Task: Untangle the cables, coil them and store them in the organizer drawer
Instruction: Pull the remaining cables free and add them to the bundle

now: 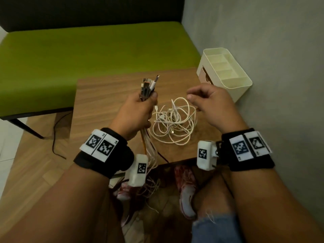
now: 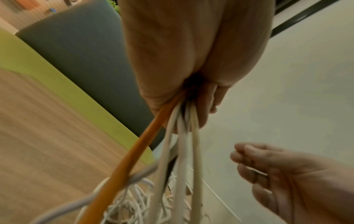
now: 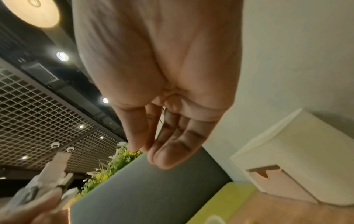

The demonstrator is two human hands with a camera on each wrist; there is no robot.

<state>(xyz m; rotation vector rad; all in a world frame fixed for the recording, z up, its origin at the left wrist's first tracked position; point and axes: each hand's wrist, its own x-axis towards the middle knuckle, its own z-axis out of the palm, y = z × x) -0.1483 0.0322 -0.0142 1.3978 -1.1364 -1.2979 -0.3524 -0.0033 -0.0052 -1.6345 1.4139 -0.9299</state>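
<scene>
My left hand grips a bundle of cables in its fist, the plug ends sticking up above the thumb. White strands and one orange cable hang below the fist past the table's front edge. A loose tangle of white cables lies on the wooden table between my hands. My right hand hovers above the tangle with relaxed, slightly bent fingers, holding nothing. The cream organizer stands at the table's back right, its drawer closed.
A green bench with a dark backrest runs behind the table. A grey wall closes the right side. A black cord trails on the wooden floor at left. My shoes are under the table's front edge.
</scene>
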